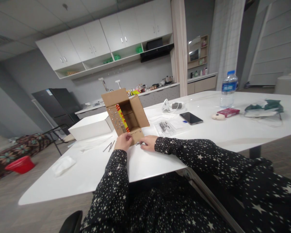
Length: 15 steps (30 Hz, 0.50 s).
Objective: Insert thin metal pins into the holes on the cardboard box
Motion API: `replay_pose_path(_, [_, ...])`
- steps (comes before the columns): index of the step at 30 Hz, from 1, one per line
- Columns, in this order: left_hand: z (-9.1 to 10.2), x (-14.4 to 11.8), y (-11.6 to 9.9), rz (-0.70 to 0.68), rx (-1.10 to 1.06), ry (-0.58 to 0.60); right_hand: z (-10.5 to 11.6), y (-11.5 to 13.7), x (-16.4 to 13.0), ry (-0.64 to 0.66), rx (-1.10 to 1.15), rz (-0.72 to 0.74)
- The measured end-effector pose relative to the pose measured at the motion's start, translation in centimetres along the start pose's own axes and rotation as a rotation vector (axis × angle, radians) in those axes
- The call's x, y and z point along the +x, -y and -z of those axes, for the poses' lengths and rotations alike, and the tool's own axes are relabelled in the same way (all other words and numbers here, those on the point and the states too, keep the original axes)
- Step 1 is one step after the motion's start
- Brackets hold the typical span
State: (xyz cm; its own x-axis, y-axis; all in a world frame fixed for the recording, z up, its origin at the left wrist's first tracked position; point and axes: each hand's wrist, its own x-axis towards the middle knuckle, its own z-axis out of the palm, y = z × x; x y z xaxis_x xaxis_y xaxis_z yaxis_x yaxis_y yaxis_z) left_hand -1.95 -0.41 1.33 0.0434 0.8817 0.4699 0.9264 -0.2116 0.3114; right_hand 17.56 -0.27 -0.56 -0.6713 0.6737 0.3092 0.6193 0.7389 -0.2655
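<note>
An open cardboard box [132,118] stands tilted on the white table, its mouth facing me. Small silvery pieces dot its left flap [114,118], beside a yellow-and-red printed strip [122,117]. My left hand [123,141] is at the lower edge of that flap, thumb and fingers pinched together; whatever is between them is too small to name. Right of it, my right hand [149,143] rests low by the front flap, fingers curled. Small metal pieces [137,143] show at its fingertips; its grip is partly hidden. Several thin dark rods [111,145] lie left of my left hand.
A white box [91,126] stands behind on the left, a crumpled white bag [63,165] nearer. Rightward are plastic bags of small parts [165,127], a phone [191,118], white cables [166,106], a red pack [229,112] and a water bottle [228,90].
</note>
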Motion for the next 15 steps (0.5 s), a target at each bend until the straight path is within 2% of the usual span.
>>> replay_pose_path(3, [-0.31, -0.24, -0.57, -0.118, -0.076, 0.116, 0.16, 0.06, -0.07, 0.010, -0.011, 0.029])
replay_pose_path(5, [-0.53, -0.29, -0.72, -0.155, -0.085, 0.144, 0.28, 0.15, -0.10, 0.013, -0.018, 0.037])
replay_pose_path(10, [-0.72, -0.22, -0.71, -0.178, -0.076, 0.235, 0.56, 0.42, -0.13, 0.026, -0.019, 0.026])
replay_pose_path(15, [-0.74, -0.32, -0.72, -0.175, -0.092, 0.261, 0.76, 0.49, -0.25, 0.021, -0.028, 0.029])
